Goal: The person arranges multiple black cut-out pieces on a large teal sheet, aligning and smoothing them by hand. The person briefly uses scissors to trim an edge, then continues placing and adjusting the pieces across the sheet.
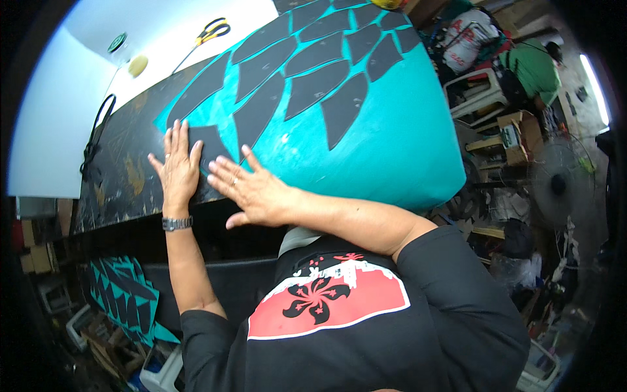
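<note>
A broad teal sheet (405, 137) lies over the dark worktable, its right side hanging past the edge. Several black leaf-shaped flat pieces (317, 88) are laid close together on it. My left hand (177, 163), with a watch on the wrist, rests flat with fingers stretched at the sheet's left edge. Its fingertips touch a black piece (208, 145) near the front. My right hand (251, 189) is spread beside it, fingertips at the lower end of the same piece. Neither hand holds anything.
Yellow-and-black scissors (212, 31) lie at the back left, near a small jar (117, 43) on a white surface. A black cord (98, 140) lies at left. Below stands a stack of teal-and-black pieces (124, 297). On the right are a fan (558, 183), stools and a person in green (532, 68).
</note>
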Action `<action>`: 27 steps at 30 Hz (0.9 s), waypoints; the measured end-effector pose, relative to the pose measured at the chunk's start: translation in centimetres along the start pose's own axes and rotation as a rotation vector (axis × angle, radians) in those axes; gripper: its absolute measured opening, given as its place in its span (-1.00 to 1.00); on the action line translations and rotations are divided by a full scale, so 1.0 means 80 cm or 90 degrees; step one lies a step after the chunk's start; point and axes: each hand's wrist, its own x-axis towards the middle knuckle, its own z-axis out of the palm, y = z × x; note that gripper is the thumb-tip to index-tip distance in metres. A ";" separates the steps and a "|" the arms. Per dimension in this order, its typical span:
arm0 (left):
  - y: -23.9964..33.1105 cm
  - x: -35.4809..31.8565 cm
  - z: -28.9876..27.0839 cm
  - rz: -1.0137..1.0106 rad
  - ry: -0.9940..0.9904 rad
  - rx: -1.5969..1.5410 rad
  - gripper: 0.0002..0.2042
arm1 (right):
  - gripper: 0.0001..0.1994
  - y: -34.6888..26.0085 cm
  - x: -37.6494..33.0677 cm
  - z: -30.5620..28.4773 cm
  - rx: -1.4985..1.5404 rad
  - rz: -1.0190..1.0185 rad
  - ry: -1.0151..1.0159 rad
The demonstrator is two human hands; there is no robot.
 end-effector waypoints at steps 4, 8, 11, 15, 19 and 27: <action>0.019 -0.004 -0.017 -0.033 -0.024 0.035 -0.31 | -0.07 -0.016 -0.024 -0.013 -0.002 -0.004 -0.038; 0.049 -0.021 -0.025 -0.015 0.001 0.092 -0.25 | -0.24 -0.008 -0.047 -0.050 0.143 -0.063 -0.113; 0.079 -0.037 -0.017 0.199 0.018 -0.021 -0.24 | -0.53 0.052 -0.053 -0.092 0.096 0.038 0.232; 0.090 -0.043 -0.015 0.242 -0.037 -0.119 -0.22 | -0.41 0.167 -0.056 -0.134 -0.176 0.323 0.265; 0.089 -0.043 -0.023 0.246 -0.033 -0.116 -0.20 | -0.29 0.200 -0.072 -0.117 -0.125 0.458 -0.008; 0.101 -0.052 -0.040 0.212 -0.053 -0.097 -0.29 | -0.18 0.196 -0.071 -0.119 -0.098 0.446 -0.014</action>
